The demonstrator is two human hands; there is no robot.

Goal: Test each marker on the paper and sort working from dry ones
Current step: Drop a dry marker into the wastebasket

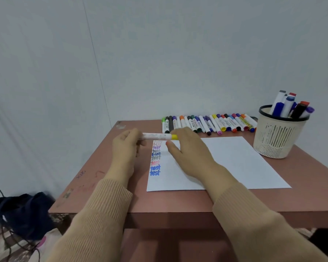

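A white marker (157, 136) with a yellow cap lies level above the top left corner of the paper (235, 163). My left hand (124, 146) grips its barrel end. My right hand (187, 148) holds the yellow cap end with its fingers curled round it. Down the paper's left edge runs a column of "test" words (155, 157) in several colours. A row of several capped markers (208, 123) lies along the back of the table. A cream mesh cup (278, 135) at the right holds several more markers.
The brown table (178, 201) has its front edge near me and its left edge by the wall. A dark bag (25, 212) and cables lie on the floor at the left. The right part of the paper is blank.
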